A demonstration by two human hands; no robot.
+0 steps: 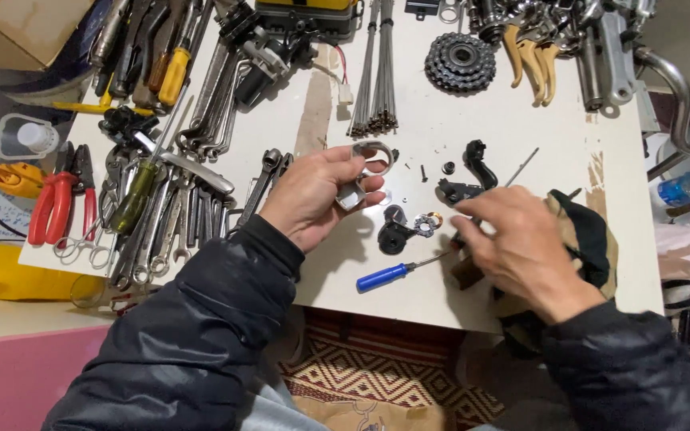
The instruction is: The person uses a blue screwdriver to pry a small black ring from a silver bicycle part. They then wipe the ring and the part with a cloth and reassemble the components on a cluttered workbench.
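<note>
From the head view, we see our left hand (pixel 313 195) raised over the white table (pixel 521 120), its fingers curled round a silver metal clamp band (pixel 365 172). The ring of the band stands up past our fingertips and its flat tab sits pinched between thumb and forefinger, so this hand is closed on the part. The band's open loop faces away from us, toward the far edge of the table.

Our right hand (pixel 521 247) lies lower and to the right, palm down over a tan and black cloth (pixel 588 231). Its fingertips reach left onto a small black mechanism (pixel 457 191); whether they pinch it or only press on it we cannot tell, since the hand's back hides the thumb.

The relation that matters here: the black mechanism lies to the right of the clamp band and a little farther from us, near it, with the right hand clearly the nearer of the two hands to it. Between the two hands, on the table, rest a second black part with a small brass ring (pixel 405 227), and nearer to us a blue-handled screwdriver (pixel 393 274) whose shaft points up and right toward the right hand's fingers.

Farther left lie rows of spanners (pixel 193 215) and red-handled pliers (pixel 57 199); a sprocket cluster (pixel 461 62) sits at the table's far side.
</note>
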